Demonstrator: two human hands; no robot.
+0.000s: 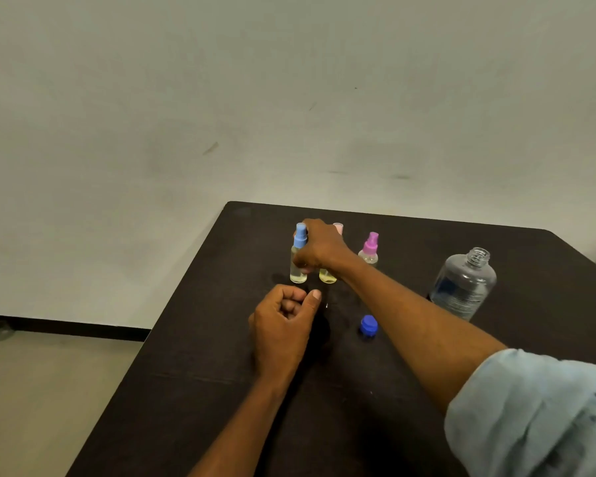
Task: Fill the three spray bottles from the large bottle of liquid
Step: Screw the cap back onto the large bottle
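Three small clear spray bottles stand in a row near the far side of the dark table (193, 390). The left one (298, 266) has a light blue sprayer, and the right one (370, 249) a magenta sprayer. My right hand (320, 249) curls round the middle bottle (327, 276), which holds yellowish liquid. It hides most of that bottle, leaving its base and a pale pink top showing. My left hand (283, 315) rests on the table in front of the bottles, fingers curled into a fist and holding nothing. The large clear bottle (465, 284) stands uncapped to the right. Its blue cap (369, 325) lies on the table.
The table's left edge runs diagonally, with bare floor and a dark skirting board (66, 327) beyond it. A plain wall rises close behind the far edge. My rolled-up light blue sleeve (530, 414) fills the lower right.
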